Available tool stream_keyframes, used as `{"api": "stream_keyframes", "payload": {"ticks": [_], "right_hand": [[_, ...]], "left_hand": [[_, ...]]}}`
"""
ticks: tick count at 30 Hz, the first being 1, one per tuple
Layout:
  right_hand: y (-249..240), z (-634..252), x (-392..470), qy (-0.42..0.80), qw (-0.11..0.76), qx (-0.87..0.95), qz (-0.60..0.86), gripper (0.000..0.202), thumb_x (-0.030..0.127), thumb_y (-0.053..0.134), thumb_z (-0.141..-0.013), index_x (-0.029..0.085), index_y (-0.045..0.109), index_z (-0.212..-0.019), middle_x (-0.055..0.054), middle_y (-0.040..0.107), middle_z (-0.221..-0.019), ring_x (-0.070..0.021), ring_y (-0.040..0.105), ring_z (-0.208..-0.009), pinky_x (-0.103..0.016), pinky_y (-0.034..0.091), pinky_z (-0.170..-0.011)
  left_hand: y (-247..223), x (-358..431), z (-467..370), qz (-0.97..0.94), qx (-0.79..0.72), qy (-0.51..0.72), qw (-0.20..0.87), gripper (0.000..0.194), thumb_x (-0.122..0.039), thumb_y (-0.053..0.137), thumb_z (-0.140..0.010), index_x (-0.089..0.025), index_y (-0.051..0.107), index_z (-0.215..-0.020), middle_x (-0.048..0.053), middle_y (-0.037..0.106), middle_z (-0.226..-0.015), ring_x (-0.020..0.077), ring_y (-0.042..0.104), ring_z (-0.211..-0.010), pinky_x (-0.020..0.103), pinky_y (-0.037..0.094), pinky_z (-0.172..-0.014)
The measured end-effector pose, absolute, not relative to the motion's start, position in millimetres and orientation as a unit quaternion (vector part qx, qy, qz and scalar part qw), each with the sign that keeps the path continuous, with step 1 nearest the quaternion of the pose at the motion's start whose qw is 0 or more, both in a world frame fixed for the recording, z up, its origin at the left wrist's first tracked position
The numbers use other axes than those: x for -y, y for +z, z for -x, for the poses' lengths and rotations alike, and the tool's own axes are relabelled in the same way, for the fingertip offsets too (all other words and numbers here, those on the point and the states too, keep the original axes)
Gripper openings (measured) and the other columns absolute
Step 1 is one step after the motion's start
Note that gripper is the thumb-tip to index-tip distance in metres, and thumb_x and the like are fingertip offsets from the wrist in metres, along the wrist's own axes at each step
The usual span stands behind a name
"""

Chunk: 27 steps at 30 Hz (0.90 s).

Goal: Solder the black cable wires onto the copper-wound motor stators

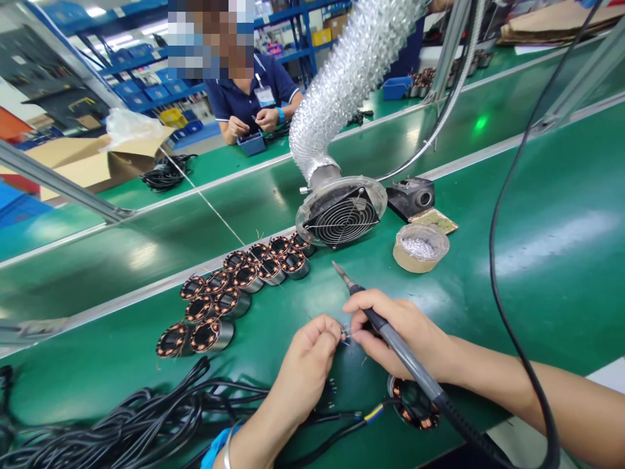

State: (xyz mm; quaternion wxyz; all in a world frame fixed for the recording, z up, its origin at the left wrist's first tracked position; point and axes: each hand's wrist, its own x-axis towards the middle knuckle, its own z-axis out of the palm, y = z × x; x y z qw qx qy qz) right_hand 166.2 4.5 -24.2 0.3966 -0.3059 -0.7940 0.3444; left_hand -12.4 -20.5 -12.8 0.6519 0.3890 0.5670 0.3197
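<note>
A grey-handled soldering iron [400,348] lies in my right hand [407,326], its tip pointing up and away to the left. The thumb and fingertips of that hand also close in on thin wire ends [346,335]. Opposite them, my left hand [307,365] pinches the same small wires; the fingers partly hide them. Below my right hand rests a motor stator [415,404] with copper windings, partly covered by the iron's handle and cord. A black cable with a yellow and blue section [375,413] runs up to this stator.
Several stators [244,277] stand in rows at left. Black cables [122,430] pile up at lower left. Beyond the hands hang a fan [346,218] and foil duct [351,85], beside an iron holder [415,198] and a round tub of silvery bits [420,247]. A co-worker [244,107] sits opposite.
</note>
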Motion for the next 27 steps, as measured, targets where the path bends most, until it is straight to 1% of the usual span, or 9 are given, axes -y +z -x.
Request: {"api": "stream_keyframes", "payload": {"ticks": [3, 7, 13, 16, 18, 20, 22, 24, 27], "right_hand": [[-27, -168, -7, 0.308, 0.424, 0.792, 0.314, 0.033, 0.005, 0.048, -0.084, 0.021, 0.045, -0.113, 0.004, 0.060, -0.076, -0.0080, 0.058, -0.061, -0.017, 0.049, -0.059], [-29, -171, -9, 0.282, 0.441, 0.800, 0.294, 0.027, 0.006, 0.048, -0.088, 0.022, 0.050, -0.109, 0.003, 0.062, -0.078, -0.0078, 0.059, -0.064, -0.017, 0.051, -0.061], [-23, -181, -2, 0.297, 0.441, 0.790, 0.307, 0.026, 0.009, 0.053, -0.091, 0.022, 0.056, -0.114, -0.001, 0.069, -0.094, -0.0101, 0.066, -0.078, -0.020, 0.055, -0.071], [-16, -191, 7, 0.281, 0.466, 0.772, 0.329, 0.034, 0.011, 0.052, -0.094, 0.025, 0.057, -0.125, 0.000, 0.071, -0.091, -0.0105, 0.067, -0.076, -0.021, 0.055, -0.071], [-11, -198, 13, 0.265, 0.484, 0.760, 0.344, 0.037, 0.017, 0.054, -0.094, 0.024, 0.057, -0.129, -0.002, 0.070, -0.089, -0.0137, 0.066, -0.077, -0.025, 0.055, -0.069], [-6, -203, 16, 0.266, 0.501, 0.747, 0.347, 0.032, 0.023, 0.055, -0.092, 0.022, 0.063, -0.123, -0.004, 0.069, -0.085, -0.0158, 0.063, -0.071, -0.028, 0.052, -0.061], [-5, -206, 17, 0.283, 0.522, 0.725, 0.348, 0.024, 0.024, 0.055, -0.091, 0.022, 0.069, -0.110, -0.003, 0.069, -0.080, -0.0157, 0.059, -0.064, -0.028, 0.048, -0.055], [-7, -207, 16, 0.301, 0.541, 0.698, 0.359, 0.018, 0.023, 0.056, -0.089, 0.023, 0.070, -0.100, -0.003, 0.070, -0.080, -0.0160, 0.060, -0.063, -0.028, 0.048, -0.055], [-12, -206, 14, 0.322, 0.548, 0.673, 0.377, 0.013, 0.024, 0.058, -0.087, 0.023, 0.069, -0.095, -0.003, 0.071, -0.082, -0.0173, 0.065, -0.070, -0.027, 0.052, -0.061]], "left_hand": [[-17, 23, 13, -0.408, -0.569, 0.322, 0.637, 0.028, -0.044, 0.055, -0.082, -0.019, 0.046, -0.072, -0.012, 0.024, -0.050, 0.0051, 0.011, -0.043, 0.019, 0.014, -0.041], [-22, 27, 14, -0.436, -0.569, 0.325, 0.617, 0.028, -0.045, 0.053, -0.087, -0.019, 0.049, -0.075, -0.011, 0.027, -0.053, 0.0065, 0.015, -0.045, 0.019, 0.017, -0.042], [-24, 29, 12, -0.470, -0.571, 0.329, 0.587, 0.029, -0.044, 0.051, -0.090, -0.019, 0.051, -0.075, -0.007, 0.032, -0.058, 0.0087, 0.021, -0.049, 0.020, 0.020, -0.045], [-23, 29, 11, -0.476, -0.570, 0.323, 0.587, 0.029, -0.043, 0.048, -0.091, -0.019, 0.050, -0.075, -0.007, 0.031, -0.059, 0.0094, 0.020, -0.051, 0.021, 0.019, -0.046], [-21, 29, 11, -0.473, -0.572, 0.320, 0.589, 0.029, -0.043, 0.048, -0.091, -0.019, 0.049, -0.075, -0.007, 0.030, -0.060, 0.0097, 0.019, -0.051, 0.021, 0.018, -0.046], [-20, 29, 10, -0.470, -0.574, 0.319, 0.590, 0.028, -0.041, 0.048, -0.092, -0.019, 0.049, -0.075, -0.007, 0.030, -0.060, 0.0099, 0.019, -0.051, 0.021, 0.018, -0.046], [-19, 29, 10, -0.468, -0.576, 0.319, 0.589, 0.027, -0.041, 0.048, -0.091, -0.019, 0.050, -0.075, -0.007, 0.030, -0.060, 0.0101, 0.019, -0.051, 0.022, 0.018, -0.046], [-18, 30, 10, -0.468, -0.578, 0.319, 0.587, 0.027, -0.041, 0.049, -0.091, -0.019, 0.050, -0.074, -0.007, 0.031, -0.060, 0.0102, 0.020, -0.051, 0.022, 0.018, -0.046], [-18, 30, 9, -0.470, -0.581, 0.315, 0.585, 0.027, -0.040, 0.048, -0.091, -0.019, 0.050, -0.075, -0.007, 0.032, -0.060, 0.0102, 0.020, -0.052, 0.022, 0.018, -0.047]]}}
